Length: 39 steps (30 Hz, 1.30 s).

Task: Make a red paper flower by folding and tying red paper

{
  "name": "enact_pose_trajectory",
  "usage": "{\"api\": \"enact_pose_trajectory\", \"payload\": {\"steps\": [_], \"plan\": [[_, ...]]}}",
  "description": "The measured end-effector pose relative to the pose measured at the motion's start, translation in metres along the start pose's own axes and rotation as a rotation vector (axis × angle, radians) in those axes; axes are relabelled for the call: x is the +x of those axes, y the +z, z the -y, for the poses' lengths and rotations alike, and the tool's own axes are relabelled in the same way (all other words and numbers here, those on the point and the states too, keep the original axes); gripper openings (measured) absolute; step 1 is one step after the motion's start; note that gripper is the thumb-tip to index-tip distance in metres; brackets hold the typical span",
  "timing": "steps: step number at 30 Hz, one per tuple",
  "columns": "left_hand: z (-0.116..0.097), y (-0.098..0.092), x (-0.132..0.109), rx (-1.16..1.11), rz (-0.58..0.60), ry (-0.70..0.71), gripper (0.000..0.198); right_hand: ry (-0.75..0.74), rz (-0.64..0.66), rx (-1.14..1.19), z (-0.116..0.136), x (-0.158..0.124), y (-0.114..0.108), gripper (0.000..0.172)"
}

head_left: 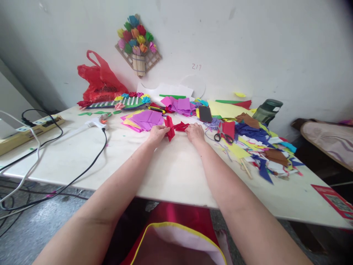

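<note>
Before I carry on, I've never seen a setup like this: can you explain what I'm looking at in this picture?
There is no machine here, just a person's two bare hands. The one picture comes from a camera worn on the head, looking forward and down, so the forearms reach away from you.

The left hand holds a folded red paper piece. The right hand has its fingertips at a second red piece; whether it grips or only touches it is hard to tell.

On the white table, a stack of purple sheets lies beyond the left hand. Farther left is what looks like a glue gun. To the right are scissors and a heap of colored scraps.
</note>
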State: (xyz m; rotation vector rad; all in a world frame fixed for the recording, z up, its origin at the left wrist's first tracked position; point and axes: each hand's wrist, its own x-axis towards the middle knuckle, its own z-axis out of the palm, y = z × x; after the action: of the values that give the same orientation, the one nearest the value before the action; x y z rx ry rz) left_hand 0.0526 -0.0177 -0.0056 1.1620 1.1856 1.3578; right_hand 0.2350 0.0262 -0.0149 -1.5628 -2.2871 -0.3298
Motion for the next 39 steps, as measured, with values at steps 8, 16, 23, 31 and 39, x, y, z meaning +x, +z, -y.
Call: {"api": "enact_pose_trajectory", "payload": {"steps": [8, 16, 23, 31, 39], "plan": [[0.001, -0.001, 0.001, 0.013, -0.011, -0.004, 0.026, 0.128, -0.130, 0.245, 0.006, -0.004, -0.007, 0.021], [0.009, -0.004, 0.007, 0.090, -0.026, 0.004, 0.025, 0.355, -0.164, 0.779, 0.013, 0.002, -0.004, 0.016], [0.015, -0.004, 0.011, 0.160, -0.053, 0.019, 0.027, 0.377, -0.162, 1.164, 0.031, 0.000, -0.016, 0.015], [0.016, -0.005, 0.015, 0.335, -0.095, 0.016, 0.026, 0.386, -0.091, 1.276, 0.048, 0.000, -0.017, 0.012], [0.007, -0.001, 0.008, 0.444, -0.084, 0.023, 0.029, 0.290, -0.199, 0.999, 0.051, 0.001, -0.004, 0.011]]}}
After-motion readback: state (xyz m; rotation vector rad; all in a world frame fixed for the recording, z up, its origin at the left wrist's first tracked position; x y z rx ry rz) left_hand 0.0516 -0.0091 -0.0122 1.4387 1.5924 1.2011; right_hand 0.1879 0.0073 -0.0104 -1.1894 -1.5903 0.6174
